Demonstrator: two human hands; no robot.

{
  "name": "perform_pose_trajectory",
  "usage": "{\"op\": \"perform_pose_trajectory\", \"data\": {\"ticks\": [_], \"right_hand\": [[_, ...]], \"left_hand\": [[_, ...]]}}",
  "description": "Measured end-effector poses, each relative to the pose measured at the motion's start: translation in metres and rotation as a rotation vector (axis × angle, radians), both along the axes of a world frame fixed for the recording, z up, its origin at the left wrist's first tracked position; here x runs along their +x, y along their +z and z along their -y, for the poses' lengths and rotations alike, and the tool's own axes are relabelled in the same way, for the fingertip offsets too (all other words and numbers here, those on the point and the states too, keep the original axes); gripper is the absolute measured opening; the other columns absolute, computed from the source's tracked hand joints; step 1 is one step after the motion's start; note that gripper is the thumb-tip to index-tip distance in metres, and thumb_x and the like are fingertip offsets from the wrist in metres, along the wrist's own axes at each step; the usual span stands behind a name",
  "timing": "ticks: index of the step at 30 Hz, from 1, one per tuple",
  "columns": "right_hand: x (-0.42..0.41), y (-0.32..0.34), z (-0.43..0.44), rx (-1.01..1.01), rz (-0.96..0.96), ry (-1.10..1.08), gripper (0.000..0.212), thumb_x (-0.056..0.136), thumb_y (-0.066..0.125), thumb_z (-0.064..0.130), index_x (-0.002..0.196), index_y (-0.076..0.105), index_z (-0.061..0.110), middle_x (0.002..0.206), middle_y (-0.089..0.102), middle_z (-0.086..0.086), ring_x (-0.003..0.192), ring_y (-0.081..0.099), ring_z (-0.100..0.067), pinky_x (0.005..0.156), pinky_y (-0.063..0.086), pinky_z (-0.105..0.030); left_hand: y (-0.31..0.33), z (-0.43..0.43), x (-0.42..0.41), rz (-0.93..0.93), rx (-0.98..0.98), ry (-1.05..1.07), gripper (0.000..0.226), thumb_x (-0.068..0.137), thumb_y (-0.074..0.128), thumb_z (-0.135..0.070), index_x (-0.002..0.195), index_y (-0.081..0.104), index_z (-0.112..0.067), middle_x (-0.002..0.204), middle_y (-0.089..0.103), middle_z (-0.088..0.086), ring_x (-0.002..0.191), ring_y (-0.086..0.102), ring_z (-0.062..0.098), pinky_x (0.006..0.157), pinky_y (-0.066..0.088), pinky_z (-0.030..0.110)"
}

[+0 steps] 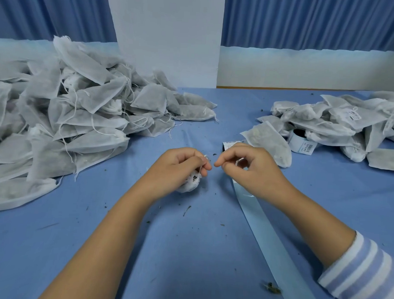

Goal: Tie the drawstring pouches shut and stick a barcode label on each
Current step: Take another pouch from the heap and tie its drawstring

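Pouch (190,183) mid-tabletop (210,240), gripped in curled left hand (179,164); drawstring (201,166) pinched taut towards curled right hand (247,169). Large untied heap (57,111) at left edge, smaller labelled pile (339,124) at right edge: most likely much left.

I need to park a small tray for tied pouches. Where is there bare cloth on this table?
Bare cloth lies at the far middle between the left pile and the right pile, at the near left below the left pile, and between the left forearm and the backing strip, with only crumbs. Crowded: both piles and round the label roll.
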State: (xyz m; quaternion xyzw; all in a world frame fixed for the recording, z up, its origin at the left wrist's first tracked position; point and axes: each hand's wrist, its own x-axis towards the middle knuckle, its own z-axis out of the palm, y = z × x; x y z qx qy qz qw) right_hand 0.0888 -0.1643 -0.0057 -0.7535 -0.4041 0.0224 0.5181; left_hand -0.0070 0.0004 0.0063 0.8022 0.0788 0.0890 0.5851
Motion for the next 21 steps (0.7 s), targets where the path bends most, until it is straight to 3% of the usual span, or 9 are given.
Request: {"op": "perform_pose_trajectory", "data": {"ticks": [3, 6, 10, 14, 16, 21], "right_hand": [[-0.001, -0.004, -0.003, -0.039, -0.043, 0.025, 0.023, 0.083, 0.066, 0.001, 0.087, 0.076, 0.021, 0.075, 0.061, 0.006, 0.069, 0.053, -0.008, 0.066, 0.041, -0.017], [0.000, -0.009, -0.005, -0.031, -0.114, 0.071, 0.015, 0.086, 0.069, 0.006, 0.089, 0.078, 0.018, 0.071, 0.063, 0.013, 0.065, 0.050, -0.005, 0.064, 0.040, -0.016], [0.000, -0.011, -0.005, -0.009, -0.177, 0.127, 0.005, 0.087, 0.071, 0.010, 0.089, 0.075, 0.012, 0.080, 0.070, -0.007, 0.064, 0.049, -0.003, 0.063, 0.038, -0.013], [-0.005, -0.013, -0.007, 0.033, -0.130, 0.094, 0.007, 0.088, 0.069, 0.005, 0.084, 0.071, 0.010, 0.079, 0.069, -0.004, 0.063, 0.051, -0.003, 0.059, 0.039, -0.022], [-0.008, -0.012, -0.008, 0.030, -0.120, 0.088, 0.011, 0.088, 0.066, 0.003, 0.082, 0.068, 0.011, 0.081, 0.069, -0.006, 0.066, 0.052, -0.007, 0.060, 0.041, -0.033], [-0.009, -0.011, -0.008, 0.001, -0.128, 0.089, 0.016, 0.088, 0.055, -0.003, 0.079, 0.059, 0.010, 0.075, 0.060, 0.000, 0.067, 0.051, -0.010, 0.062, 0.041, -0.025]], "left_hand": [[0.000, 0.002, 0.000, -0.001, 0.013, -0.010, 0.036, 0.096, 0.054, -0.020, 0.067, 0.072, -0.031, 0.072, 0.068, -0.011, 0.068, 0.052, 0.007, 0.060, 0.040, 0.015], [0.000, 0.004, 0.000, -0.004, 0.030, -0.027, 0.038, 0.096, 0.053, -0.019, 0.065, 0.070, -0.032, 0.071, 0.068, -0.010, 0.068, 0.045, 0.014, 0.057, 0.036, 0.017], [0.000, 0.004, -0.001, 0.019, 0.020, -0.038, 0.037, 0.096, 0.054, -0.018, 0.065, 0.070, -0.030, 0.072, 0.068, -0.008, 0.073, 0.045, 0.020, 0.063, 0.037, 0.021], [-0.001, 0.001, -0.002, 0.033, -0.009, -0.058, 0.030, 0.091, 0.055, -0.022, 0.065, 0.069, -0.027, 0.072, 0.066, -0.007, 0.074, 0.047, 0.023, 0.071, 0.036, 0.035], [0.000, 0.000, -0.001, 0.030, -0.021, -0.061, 0.025, 0.086, 0.055, -0.026, 0.065, 0.068, -0.027, 0.072, 0.065, -0.007, 0.069, 0.045, 0.022, 0.066, 0.035, 0.034], [-0.003, 0.001, 0.000, 0.066, -0.035, -0.078, 0.024, 0.091, 0.062, -0.012, 0.072, 0.070, -0.024, 0.078, 0.067, 0.001, 0.075, 0.057, 0.010, 0.073, 0.044, 0.022]]}}
